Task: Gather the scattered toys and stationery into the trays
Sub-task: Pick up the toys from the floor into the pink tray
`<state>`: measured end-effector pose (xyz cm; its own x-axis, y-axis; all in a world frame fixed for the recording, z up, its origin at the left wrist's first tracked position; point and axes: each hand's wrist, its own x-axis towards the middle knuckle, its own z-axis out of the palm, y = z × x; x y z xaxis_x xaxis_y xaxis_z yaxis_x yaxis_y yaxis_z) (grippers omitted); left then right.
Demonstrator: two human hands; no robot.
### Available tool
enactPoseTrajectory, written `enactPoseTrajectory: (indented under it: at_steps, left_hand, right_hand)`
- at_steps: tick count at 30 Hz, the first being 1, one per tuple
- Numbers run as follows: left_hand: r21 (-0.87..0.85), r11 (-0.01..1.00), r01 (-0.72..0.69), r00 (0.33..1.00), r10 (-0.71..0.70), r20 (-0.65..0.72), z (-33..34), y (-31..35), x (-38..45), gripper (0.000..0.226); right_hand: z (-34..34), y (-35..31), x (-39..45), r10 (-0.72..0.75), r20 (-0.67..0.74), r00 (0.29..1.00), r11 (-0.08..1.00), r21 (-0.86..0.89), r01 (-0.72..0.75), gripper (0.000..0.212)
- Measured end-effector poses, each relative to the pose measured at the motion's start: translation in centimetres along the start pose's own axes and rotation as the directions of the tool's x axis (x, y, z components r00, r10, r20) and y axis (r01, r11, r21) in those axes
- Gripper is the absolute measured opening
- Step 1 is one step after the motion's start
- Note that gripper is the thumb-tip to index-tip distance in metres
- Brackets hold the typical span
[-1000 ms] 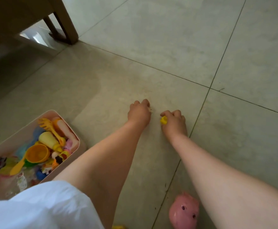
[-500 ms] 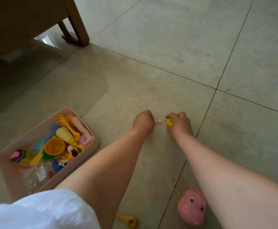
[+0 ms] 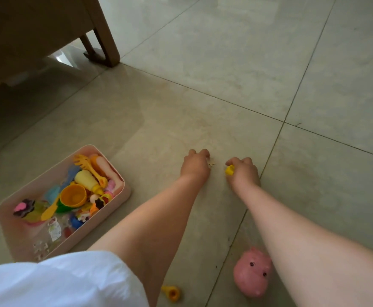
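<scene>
Both arms reach out over the tiled floor. My left hand [image 3: 195,165] has its fingers curled on a small beige jigsaw-like piece [image 3: 211,163] at the fingertips. My right hand [image 3: 244,171] grips a small yellow toy [image 3: 230,170] that shows at the thumb side. The two hands are a short gap apart. To the left stands a pink tray [image 3: 119,173] filled with several plastic toys, among them an orange cup [image 3: 73,196] and a yellow fork [image 3: 88,166].
A pink pig toy [image 3: 252,274] lies on the floor beside my right forearm. A small yellow-orange toy [image 3: 172,293] lies near the bottom edge. A wooden furniture leg [image 3: 104,34] stands at the upper left. White clothing [image 3: 59,282] fills the lower left.
The camera has pulled back, so the tray, pig and yellow-orange toy show more fully. My left hand has closed in on the beige piece, which lay between the hands half a second ago.
</scene>
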<state>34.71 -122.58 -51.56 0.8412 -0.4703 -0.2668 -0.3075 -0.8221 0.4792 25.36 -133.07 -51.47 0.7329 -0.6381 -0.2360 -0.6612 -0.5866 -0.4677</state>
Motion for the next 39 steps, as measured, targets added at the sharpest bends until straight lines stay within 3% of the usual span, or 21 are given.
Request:
enactPoseTrajectory:
  at_steps: [3,9,13,15,20,29,34,37,39]
  left_hand:
    - [0.032,0.999,0.008,1.0,-0.008,0.013,0.4,0.5,0.3,0.019]
    - [0.014,0.997,-0.077,0.997,0.078,-0.016,0.6,0.7,-0.3,0.014]
    - [-0.137,0.991,0.002,0.999,-0.008,-0.04,0.4,0.9,-0.5,0.041]
    - [-0.119,0.993,0.012,1.0,-0.014,-0.016,0.2,1.1,0.0,0.049]
    - [-0.017,1.0,0.006,0.999,-0.005,0.044,0.1,1.3,0.7,0.025]
    - [-0.05,0.997,-0.065,0.997,0.067,0.039,-0.1,1.0,-0.3,0.015]
    - [-0.264,0.965,0.0,0.995,-0.028,-0.1,-2.3,-0.2,-2.2,0.017]
    - [-0.318,0.948,0.018,0.963,-0.101,-0.248,-5.8,-2.4,-2.9,0.018]
    - [-0.334,0.941,0.045,0.928,-0.163,-0.336,-9.0,-5.5,-3.8,0.019]
  right_hand:
    - [-0.6,0.7,-0.1,-0.042,0.026,0.999,0.999,0.008,0.042,0.034]
    - [-0.8,1.3,-0.1,-0.071,0.021,0.997,0.997,0.013,0.071,0.032]
    - [-0.3,0.2,-0.4,-0.01,-0.004,1.0,0.999,0.048,0.01,0.033]
    - [0.1,-0.1,-0.7,-0.018,-0.007,1.0,0.998,0.062,0.018,0.033]
    - [0.3,0.4,-1.2,-0.075,0.025,0.997,0.997,0.034,0.074,0.035]
    - [-0.3,0.4,-0.5,-0.039,0.036,0.999,0.998,0.057,0.037,0.036]
    - [-0.2,-3.3,-0.4,0.017,0.042,0.999,0.99,0.136,-0.023,0.05]
    - [0.3,-8.3,-1.0,-0.021,0.013,1.0,0.973,0.229,0.017,0.051]
    - [1.4,-12.8,-2.2,-0.119,-0.015,0.993,0.955,0.271,0.118,0.048]
